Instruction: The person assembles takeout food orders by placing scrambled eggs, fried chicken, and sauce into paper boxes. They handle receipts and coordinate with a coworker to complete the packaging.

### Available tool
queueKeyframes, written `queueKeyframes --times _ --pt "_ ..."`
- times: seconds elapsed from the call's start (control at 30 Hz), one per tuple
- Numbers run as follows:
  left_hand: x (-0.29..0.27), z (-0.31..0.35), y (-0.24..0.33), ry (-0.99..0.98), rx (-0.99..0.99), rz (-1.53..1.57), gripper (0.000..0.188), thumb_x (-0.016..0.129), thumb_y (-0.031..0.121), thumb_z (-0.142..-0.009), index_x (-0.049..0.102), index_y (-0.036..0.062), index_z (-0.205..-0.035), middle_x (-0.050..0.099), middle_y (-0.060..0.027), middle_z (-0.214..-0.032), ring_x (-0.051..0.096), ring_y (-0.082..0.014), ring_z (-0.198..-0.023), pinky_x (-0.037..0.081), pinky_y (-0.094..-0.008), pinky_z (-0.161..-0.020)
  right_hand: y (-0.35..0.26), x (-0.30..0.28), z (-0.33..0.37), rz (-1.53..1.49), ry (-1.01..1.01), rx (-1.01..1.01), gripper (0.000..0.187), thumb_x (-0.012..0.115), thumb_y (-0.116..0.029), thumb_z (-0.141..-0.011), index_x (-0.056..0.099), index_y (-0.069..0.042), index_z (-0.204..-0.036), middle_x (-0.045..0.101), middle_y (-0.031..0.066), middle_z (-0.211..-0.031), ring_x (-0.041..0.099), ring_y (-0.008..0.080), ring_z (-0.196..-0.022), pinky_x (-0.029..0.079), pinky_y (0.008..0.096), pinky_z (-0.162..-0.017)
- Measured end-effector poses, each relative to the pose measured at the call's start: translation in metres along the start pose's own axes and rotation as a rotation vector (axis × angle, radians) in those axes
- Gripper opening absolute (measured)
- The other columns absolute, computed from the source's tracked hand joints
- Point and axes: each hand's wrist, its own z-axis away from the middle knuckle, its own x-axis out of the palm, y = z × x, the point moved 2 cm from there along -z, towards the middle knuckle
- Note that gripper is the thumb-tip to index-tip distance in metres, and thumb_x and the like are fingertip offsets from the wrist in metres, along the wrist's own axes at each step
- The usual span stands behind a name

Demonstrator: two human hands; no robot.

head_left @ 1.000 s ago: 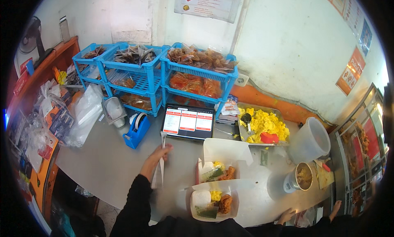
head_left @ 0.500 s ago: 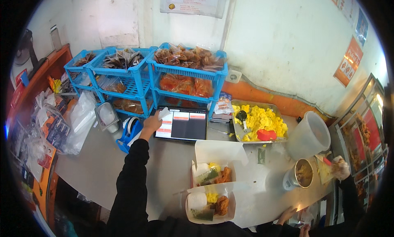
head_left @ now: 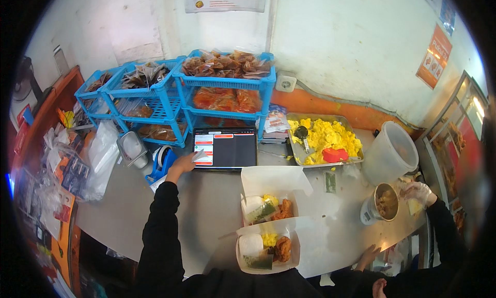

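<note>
My left hand (head_left: 181, 167) reaches to the left side of a black tablet (head_left: 225, 149), pinching a small folded white paper (head_left: 198, 155) over its lit screen. My right hand (head_left: 368, 255) is low at the table's near edge, fingers stretched out, holding nothing I can see. Before me stand two open white meal boxes, a farther one (head_left: 249, 183) and a nearer one (head_left: 248, 267). Each contains white rice, yellow scrambled egg, fried chicken and a green packet. Beside the tablet is a blue tape dispenser (head_left: 161, 165).
Blue tiered baskets (head_left: 222, 83) hold bagged food behind the tablet. A metal tray (head_left: 323, 165) of yellow egg, a white bucket (head_left: 385, 161) and a metal pot (head_left: 380, 207) stand to the right. A co-worker's gloved hand (head_left: 417, 193) is beside the pot. Plastic bags (head_left: 101, 153) crowd the left.
My left hand has moved down along the tablet's left side with the paper. The screen shows fewer panels. The co-worker's gloved hand has come closer to the pot. The view has shifted slightly.
</note>
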Motion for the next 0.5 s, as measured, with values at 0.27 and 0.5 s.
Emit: queueKeyframes --times 0.27,0.5 --pt "0.007 0.044 -0.007 -0.143 0.081 0.529 0.049 0.053 0.046 -0.079 0.049 0.0045 -0.103 0.044 -0.0022 -0.057 0.041 -0.0103 -0.046 0.036 -0.0256 -0.040 -0.002 0.008 0.006 0.266 0.114 -0.138 0.053 0.046 -0.027 -0.085 0.033 0.005 -0.125 0.039 0.0277 -0.123 0.040 0.0384 -0.114 0.031 0.0381 -0.096" --pt "0.066 0.117 0.008 -0.362 -0.256 1.725 0.059 0.044 0.057 -0.080 0.047 0.0097 -0.115 0.034 0.0020 -0.055 0.037 -0.0089 -0.048 0.036 -0.0245 -0.046 -0.018 -0.005 0.024 -0.069 0.135 0.074 0.056 0.052 -0.035 -0.081 0.034 -0.011 -0.128 0.043 0.0279 -0.111 0.045 0.0409 -0.101 0.036 0.0415 -0.088"
